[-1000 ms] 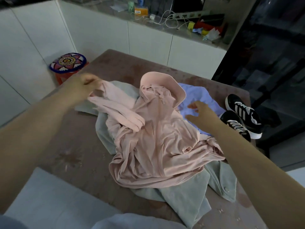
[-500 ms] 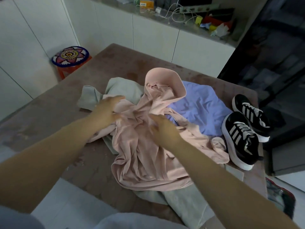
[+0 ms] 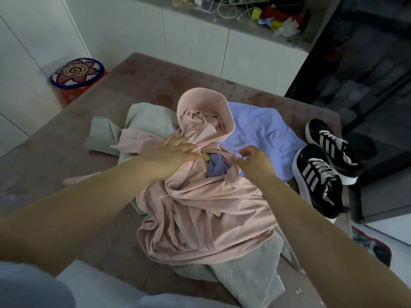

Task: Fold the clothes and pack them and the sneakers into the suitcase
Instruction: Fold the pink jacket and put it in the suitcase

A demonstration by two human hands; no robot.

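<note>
Clutching the pink hoodie (image 3: 200,207) in our left hand (image 3: 175,155) and right hand (image 3: 255,163), we are spreading its front for folding.

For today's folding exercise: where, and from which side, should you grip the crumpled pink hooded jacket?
Probably both shoulders of the crumpled pink hooded jacket, below its hood, from the near side: the hood lies away, the body trails toward you.

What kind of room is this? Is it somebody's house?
Probably a room in a home: white cupboards under a cluttered counter with cables, a flower-patterned stool, and clothes and sneakers on a table.
</note>
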